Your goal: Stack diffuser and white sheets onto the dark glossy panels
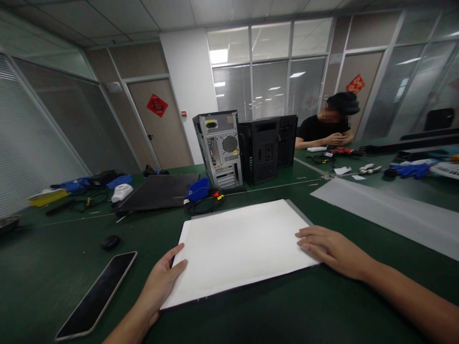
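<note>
A flat white rectangular sheet (pixel 240 243) lies in front of me, with a grey margin along its far right edge and a dark edge under its near side. My left hand (pixel 159 282) grips the sheet's left edge, thumb on top and the other fingers partly hidden at the side. On the right edge rests my right hand (pixel 328 248), its fingers stretched flat over the white surface. Left of my left hand are a smartphone (pixel 98 294) with a dark screen and a small black rounded object (pixel 110 242).
Two computer cases, one silver-backed (pixel 224 153) and one black (pixel 263 150), stand behind the sheet. Nearby are a dark flat panel (pixel 161 191), a blue bin (pixel 198 189) and cables. A translucent sheet (pixel 390 210) lies right. A person (pixel 324 124) sits across the green table.
</note>
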Demonstrator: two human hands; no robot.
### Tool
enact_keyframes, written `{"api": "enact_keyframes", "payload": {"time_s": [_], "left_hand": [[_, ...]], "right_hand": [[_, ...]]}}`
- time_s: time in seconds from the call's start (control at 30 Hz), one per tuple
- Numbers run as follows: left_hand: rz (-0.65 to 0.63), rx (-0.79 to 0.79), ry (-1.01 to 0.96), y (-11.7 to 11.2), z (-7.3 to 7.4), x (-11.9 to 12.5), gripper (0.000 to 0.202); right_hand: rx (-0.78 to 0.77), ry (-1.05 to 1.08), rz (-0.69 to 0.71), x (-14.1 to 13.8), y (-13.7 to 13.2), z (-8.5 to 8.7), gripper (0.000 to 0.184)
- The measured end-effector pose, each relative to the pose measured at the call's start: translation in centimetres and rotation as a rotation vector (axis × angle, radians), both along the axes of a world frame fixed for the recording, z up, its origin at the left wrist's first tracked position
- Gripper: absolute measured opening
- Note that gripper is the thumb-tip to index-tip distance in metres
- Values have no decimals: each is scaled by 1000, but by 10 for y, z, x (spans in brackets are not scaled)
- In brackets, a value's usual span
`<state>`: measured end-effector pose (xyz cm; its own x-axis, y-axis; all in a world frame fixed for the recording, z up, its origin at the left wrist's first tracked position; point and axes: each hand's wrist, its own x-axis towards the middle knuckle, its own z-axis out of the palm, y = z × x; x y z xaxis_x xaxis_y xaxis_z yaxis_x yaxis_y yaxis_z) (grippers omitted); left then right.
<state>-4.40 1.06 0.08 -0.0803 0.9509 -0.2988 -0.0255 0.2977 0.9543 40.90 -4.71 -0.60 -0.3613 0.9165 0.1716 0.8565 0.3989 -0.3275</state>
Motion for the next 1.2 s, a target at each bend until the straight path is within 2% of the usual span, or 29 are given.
{"api": "enact_keyframes", "payload": {"time_s": [0.17, 0.43, 0.73, 0.93, 1.0, 1.07, 1.2], "left_hand": [[-34, 38, -74, 3, -7, -4, 69], [-34, 10, 19, 3, -6, -6, 78], [-28, -10, 9, -1, -3, -5, 58], [-21, 7, 7, -2, 1, -1, 64], [-11, 1, 11, -3, 3, 1, 65], [-6, -2, 15, -4, 4, 2, 65], [-30, 2, 32, -3, 3, 0, 63]], "right_hand": [[5, 39, 64, -2, -1, 0, 36], [-16, 60, 29, -1, 0, 3, 37], [-41, -8, 69, -5, -1, 3, 34], [-22, -44, 60, -6, 1, 0, 36], [16, -104, -19, 3, 5, -2, 40], [66, -159, -186, 22, 11, -3, 44], [126, -189, -572, 86, 18, -10, 62]]}}
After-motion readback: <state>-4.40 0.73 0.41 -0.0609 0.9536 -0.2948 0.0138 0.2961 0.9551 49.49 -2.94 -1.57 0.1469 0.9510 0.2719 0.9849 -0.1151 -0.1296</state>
